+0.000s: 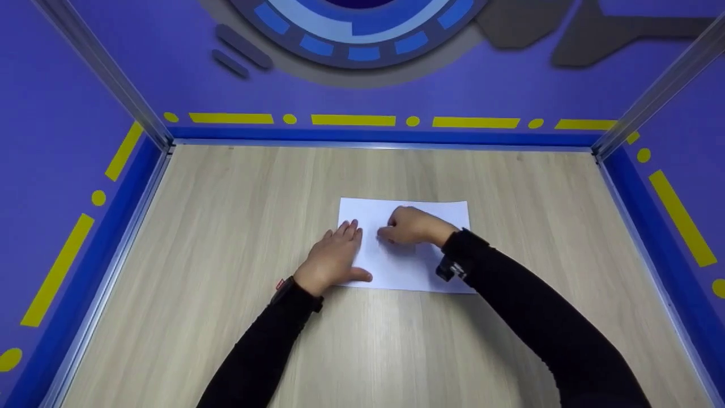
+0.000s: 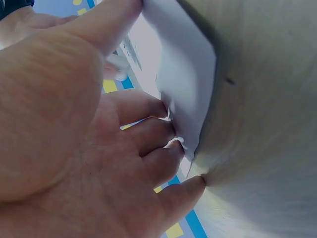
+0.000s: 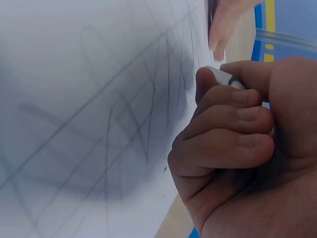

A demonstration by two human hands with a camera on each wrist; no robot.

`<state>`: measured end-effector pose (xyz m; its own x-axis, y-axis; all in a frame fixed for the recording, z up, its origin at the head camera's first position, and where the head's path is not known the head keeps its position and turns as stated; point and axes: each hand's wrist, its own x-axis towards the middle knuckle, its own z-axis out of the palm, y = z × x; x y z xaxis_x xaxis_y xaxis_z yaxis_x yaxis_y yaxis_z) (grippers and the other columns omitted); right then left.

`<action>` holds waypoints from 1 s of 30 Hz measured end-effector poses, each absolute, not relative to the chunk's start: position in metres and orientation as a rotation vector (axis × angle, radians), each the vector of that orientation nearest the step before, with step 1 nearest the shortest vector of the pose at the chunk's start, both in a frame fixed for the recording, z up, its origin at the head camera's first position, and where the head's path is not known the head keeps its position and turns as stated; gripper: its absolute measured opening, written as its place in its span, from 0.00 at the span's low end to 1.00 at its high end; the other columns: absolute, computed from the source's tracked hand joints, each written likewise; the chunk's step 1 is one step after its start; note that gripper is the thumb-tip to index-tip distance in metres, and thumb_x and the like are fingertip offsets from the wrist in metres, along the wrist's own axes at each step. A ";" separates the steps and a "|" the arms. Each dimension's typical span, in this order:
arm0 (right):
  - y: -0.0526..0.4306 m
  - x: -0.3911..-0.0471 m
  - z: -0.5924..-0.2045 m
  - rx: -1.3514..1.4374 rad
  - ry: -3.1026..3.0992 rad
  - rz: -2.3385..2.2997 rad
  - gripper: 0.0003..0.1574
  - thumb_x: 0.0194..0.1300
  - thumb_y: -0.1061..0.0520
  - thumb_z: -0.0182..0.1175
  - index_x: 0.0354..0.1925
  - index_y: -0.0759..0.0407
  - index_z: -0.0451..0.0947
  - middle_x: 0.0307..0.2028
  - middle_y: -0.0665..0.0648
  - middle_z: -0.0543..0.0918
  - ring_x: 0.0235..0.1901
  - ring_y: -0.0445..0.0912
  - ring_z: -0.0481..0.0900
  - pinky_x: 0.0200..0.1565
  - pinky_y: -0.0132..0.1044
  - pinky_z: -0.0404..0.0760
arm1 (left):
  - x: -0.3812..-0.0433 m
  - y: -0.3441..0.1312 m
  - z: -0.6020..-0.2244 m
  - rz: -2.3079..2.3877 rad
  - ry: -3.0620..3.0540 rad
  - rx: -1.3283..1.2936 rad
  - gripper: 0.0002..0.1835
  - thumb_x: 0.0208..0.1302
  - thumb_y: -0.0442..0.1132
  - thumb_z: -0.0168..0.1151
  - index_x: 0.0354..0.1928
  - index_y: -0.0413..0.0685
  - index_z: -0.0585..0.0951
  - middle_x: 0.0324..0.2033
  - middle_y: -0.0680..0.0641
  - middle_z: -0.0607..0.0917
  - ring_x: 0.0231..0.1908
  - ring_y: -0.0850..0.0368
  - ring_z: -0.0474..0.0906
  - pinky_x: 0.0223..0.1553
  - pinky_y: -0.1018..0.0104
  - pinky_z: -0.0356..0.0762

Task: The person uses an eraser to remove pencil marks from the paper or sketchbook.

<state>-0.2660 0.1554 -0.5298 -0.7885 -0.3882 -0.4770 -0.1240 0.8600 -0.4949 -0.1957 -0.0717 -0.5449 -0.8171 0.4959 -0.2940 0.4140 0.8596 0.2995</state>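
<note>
A white sheet of paper [image 1: 419,272] lies on the wooden table, with grey pencil lines across it in the right wrist view. My left hand [image 1: 334,256] rests on the sheet's left side, fingers spread; in the left wrist view the little fingertip touches the table and the others press the paper [image 2: 185,64]. Over the middle of the sheet, my right hand [image 1: 413,225] has its fingers curled and pinches a small white eraser [image 3: 223,77] between thumb and index finger. Most of the eraser is hidden by the fingers.
Pale wooden tabletop [image 1: 238,226] surrounds the paper. Blue-purple walls with yellow marks [image 1: 354,120] stand at the back and both sides, and a metal rail [image 1: 385,146] runs along the back edge.
</note>
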 end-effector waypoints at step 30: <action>0.233 -0.251 -0.537 -0.254 2.468 -0.596 0.33 0.71 0.45 0.64 0.13 0.46 0.63 0.15 0.43 0.59 0.19 0.40 0.56 0.25 0.34 0.55 | -0.195 -0.072 -0.546 0.313 2.653 0.661 0.60 0.67 0.64 0.76 0.87 0.36 0.59 0.89 0.36 0.55 0.90 0.40 0.50 0.88 0.40 0.55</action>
